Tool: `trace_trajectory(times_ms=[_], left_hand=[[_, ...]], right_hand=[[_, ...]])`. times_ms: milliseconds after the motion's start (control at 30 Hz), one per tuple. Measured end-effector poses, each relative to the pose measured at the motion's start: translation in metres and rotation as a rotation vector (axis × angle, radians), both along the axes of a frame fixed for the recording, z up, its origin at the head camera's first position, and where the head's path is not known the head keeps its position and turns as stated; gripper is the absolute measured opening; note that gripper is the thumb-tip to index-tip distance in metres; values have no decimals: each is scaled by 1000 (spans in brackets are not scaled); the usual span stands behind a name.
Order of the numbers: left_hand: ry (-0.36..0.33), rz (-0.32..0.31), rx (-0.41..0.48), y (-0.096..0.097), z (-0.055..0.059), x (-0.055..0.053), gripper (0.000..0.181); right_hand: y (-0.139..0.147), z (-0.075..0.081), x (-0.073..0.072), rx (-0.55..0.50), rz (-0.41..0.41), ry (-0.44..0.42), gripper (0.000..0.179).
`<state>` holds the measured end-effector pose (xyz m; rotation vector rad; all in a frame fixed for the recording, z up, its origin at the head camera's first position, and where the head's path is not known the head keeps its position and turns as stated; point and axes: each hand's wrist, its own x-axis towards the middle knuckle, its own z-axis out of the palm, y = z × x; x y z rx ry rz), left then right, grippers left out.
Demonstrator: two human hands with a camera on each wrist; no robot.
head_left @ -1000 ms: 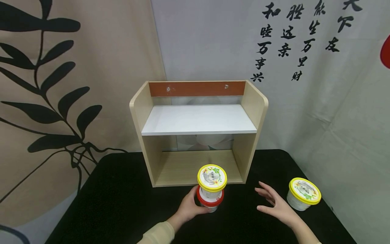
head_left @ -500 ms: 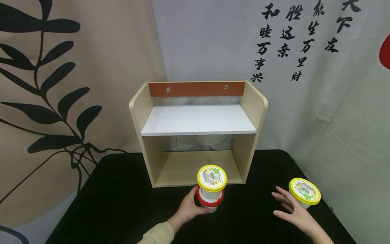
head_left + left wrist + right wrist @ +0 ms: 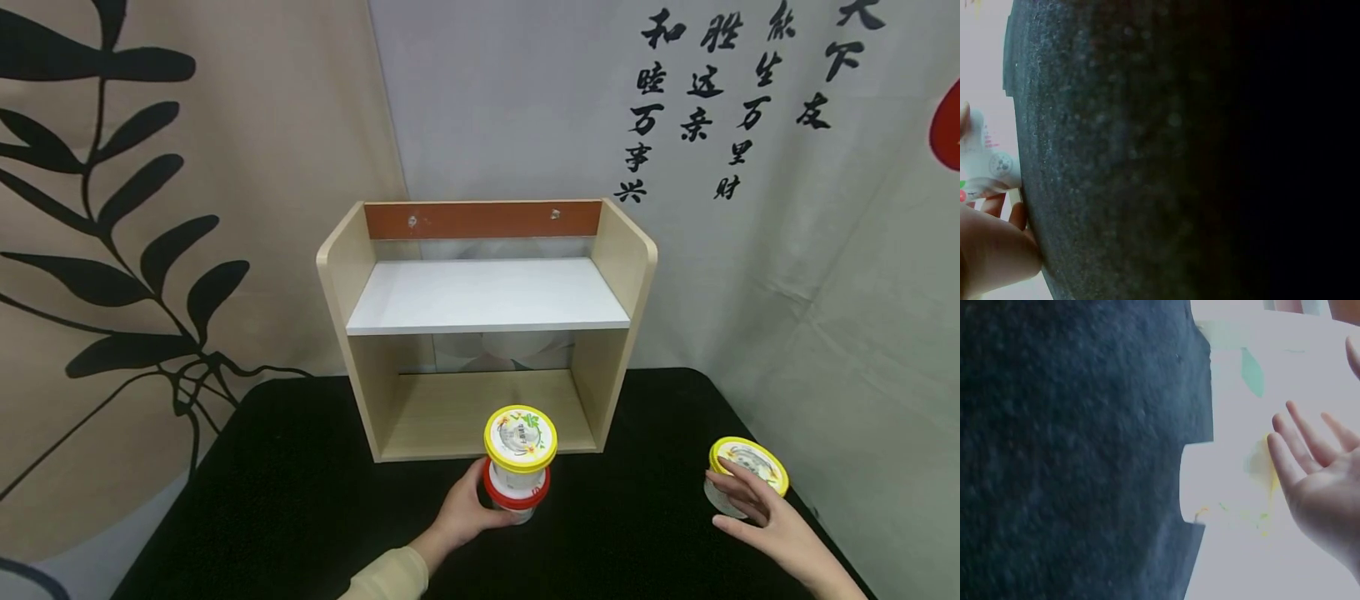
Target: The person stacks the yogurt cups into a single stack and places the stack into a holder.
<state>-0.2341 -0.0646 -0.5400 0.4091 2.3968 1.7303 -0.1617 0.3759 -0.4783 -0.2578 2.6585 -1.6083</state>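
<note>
1. Head view: the right grip (image 3: 767, 518) had been moved rightward to the lone yellow-lidded tub (image 3: 759, 457) near the desk's (image 3: 637, 525) right edge, fingers left wide; contact could not be told.
2. By this, the tub was seemingly brought within grasp, not yet held.
3. Since the earlier frame, the red-lidded tub (image 3: 519, 502) had been kept held in the left grip (image 3: 467, 507), the stacked yellow-lidded tub (image 3: 521, 438) atop it.

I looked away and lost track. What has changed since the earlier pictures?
The right hand moved rightward and now hangs open in front of the lone yellow-lidded tub. Nothing newly gripped. Unchanged: the left hand gripping the red-lidded tub, the stacked yellow-lidded tub, the shelf.
</note>
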Motion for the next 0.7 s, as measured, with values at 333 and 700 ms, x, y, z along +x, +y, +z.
trace_trajectory(times_ms=[333,700], left_hand=[[5,0,-6,-1,-1,-1,91],[-5,2,-3,0,-1,0,91]], right_hand=[[20,5,8,-75,-6,137,65],[45,7,7,-77,-208,183,60]])
